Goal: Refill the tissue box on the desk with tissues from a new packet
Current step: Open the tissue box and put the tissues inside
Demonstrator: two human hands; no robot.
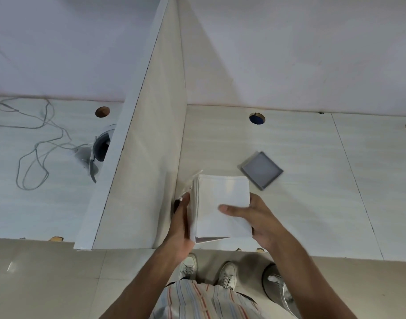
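A thick stack of white tissues (222,199) is held above the desk's front part, between both hands. My left hand (181,226) grips its left side, where clear plastic packet wrap (189,183) bunches up beside the stack. My right hand (257,219) holds the right side, thumb lying across the top sheet. A grey square tissue box (262,170), open at the top and looking empty, sits on the desk just behind and to the right of the stack.
A white partition panel (137,157) stands to the left of the stack. Behind it lie grey cables (36,143) and a grey device (100,148). Cable holes (257,118) mark the desk's back. A bin (280,288) stands on the floor by my shoes.
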